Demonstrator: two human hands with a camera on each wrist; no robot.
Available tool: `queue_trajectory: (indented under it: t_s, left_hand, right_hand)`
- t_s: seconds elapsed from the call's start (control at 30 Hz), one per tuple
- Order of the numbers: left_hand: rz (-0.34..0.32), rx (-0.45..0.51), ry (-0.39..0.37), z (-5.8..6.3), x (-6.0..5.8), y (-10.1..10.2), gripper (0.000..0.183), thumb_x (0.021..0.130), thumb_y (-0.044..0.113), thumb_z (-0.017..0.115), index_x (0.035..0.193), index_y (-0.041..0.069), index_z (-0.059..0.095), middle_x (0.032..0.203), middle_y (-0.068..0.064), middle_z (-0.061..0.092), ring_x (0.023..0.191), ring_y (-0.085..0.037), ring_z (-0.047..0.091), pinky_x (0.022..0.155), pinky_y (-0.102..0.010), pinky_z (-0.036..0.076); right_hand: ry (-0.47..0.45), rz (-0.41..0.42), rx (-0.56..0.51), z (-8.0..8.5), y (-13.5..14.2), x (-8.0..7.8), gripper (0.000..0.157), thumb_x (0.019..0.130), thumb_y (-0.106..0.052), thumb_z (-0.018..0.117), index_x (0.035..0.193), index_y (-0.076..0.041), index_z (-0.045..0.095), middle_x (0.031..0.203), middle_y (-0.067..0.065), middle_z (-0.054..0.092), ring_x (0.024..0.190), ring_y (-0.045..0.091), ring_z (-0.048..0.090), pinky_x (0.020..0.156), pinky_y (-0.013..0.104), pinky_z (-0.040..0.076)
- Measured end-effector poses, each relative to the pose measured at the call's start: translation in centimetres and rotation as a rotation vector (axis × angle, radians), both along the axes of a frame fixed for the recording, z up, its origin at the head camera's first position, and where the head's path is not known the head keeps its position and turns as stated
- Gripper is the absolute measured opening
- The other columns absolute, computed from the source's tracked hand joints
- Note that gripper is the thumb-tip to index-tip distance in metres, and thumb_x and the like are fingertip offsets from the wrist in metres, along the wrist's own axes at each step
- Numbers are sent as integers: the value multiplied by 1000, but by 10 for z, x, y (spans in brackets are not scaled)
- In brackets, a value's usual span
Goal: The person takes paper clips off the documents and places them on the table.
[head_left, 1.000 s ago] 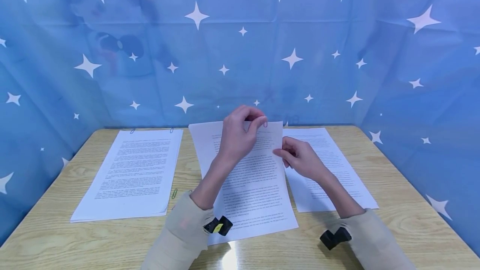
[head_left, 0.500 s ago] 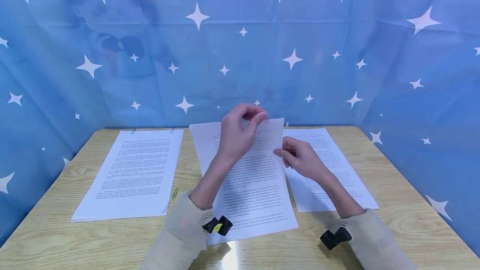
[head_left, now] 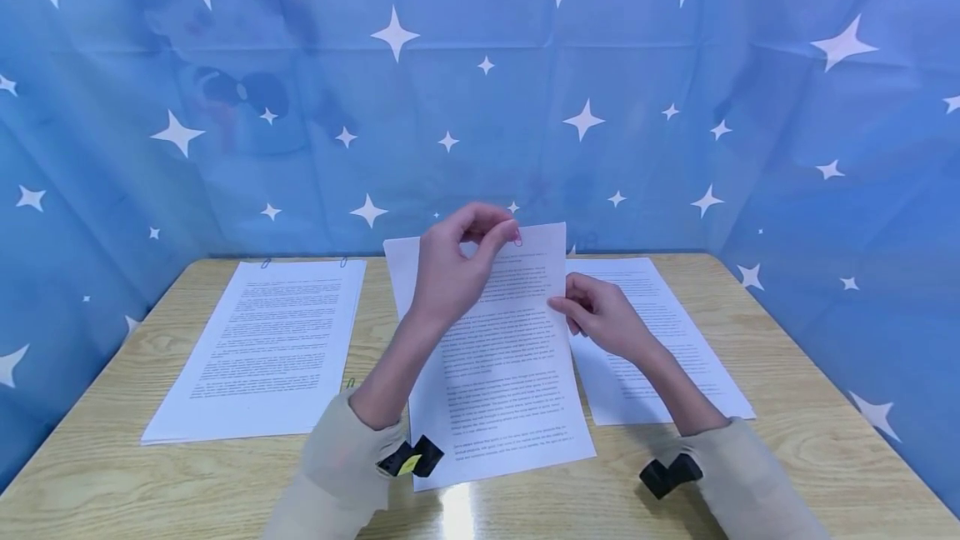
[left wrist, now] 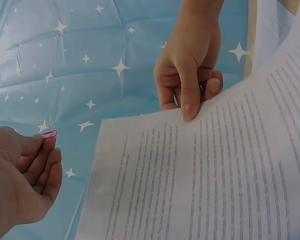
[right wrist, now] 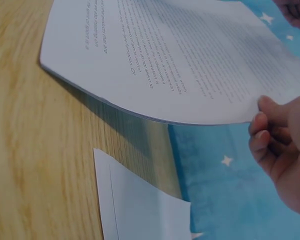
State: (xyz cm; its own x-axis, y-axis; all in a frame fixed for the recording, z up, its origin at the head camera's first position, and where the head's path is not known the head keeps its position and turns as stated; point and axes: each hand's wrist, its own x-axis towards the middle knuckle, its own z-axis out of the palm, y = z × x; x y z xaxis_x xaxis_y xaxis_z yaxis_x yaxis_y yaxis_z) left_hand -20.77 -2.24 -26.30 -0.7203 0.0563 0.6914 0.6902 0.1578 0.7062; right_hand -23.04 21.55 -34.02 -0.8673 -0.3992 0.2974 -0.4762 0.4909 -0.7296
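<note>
A printed stack of paper stands tilted up in the middle of the head view, its lower edge near the table. My right hand pinches its right edge between thumb and fingers, as the right wrist view also shows. Between thumb and forefinger, my left hand holds a small pink paper clip. In the left wrist view that clip is apart from the paper, with a gap to the sheet's corner. From the head, the left hand and forearm cover part of the stack's upper left.
To the left lies another printed stack with two paper clips on its top edge. More printed paper lies at right, partly behind the right hand. A green clip shows beside the left sleeve. A starry blue curtain backs the wooden table.
My left hand has shifted left with the pink clip. The top of the held stack has risen slightly. My right hand keeps its place on the edge. The left sleeve now covers more of the green clip.
</note>
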Motion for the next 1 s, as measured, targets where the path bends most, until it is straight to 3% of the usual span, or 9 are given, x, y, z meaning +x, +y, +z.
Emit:
queue_trajectory:
  t_s: [0.33, 0.63, 0.83, 1.0]
  left_hand:
    - [22, -82, 26, -8, 3, -26, 8, 96, 10, 70, 97, 3, 73, 85, -3, 72, 76, -20, 63, 72, -27, 50]
    - [36, -148, -21, -16, 9, -46, 6, 96, 7, 69, 98, 2, 73, 84, -4, 73, 74, -28, 65, 69, -29, 50]
    - [68, -215, -93, -21, 13, -56, 6, 96, 9, 70, 98, 5, 73, 85, -1, 72, 74, -16, 61, 70, -29, 50]
    - [83, -250, -134, -26, 16, -67, 5, 96, 10, 71, 98, 6, 73, 85, -1, 71, 74, -15, 62, 69, -28, 50]
  right_hand:
    - [14, 0, -4, 0, 1, 0, 19, 101, -14, 64, 87, -6, 55, 62, 9, 53, 50, 20, 47, 47, 26, 36]
    - [25, -10, 8, -3, 2, -1, 19, 101, -11, 63, 86, -5, 53, 62, 6, 53, 50, 20, 46, 46, 26, 34]
    - [17, -11, 5, -2, 2, -2, 16, 101, -11, 63, 88, -5, 55, 62, 7, 53, 50, 22, 47, 47, 26, 35]
    - [27, -6, 6, -2, 3, -2, 18, 101, -12, 63, 87, -5, 54, 62, 6, 53, 50, 21, 47, 47, 26, 36]
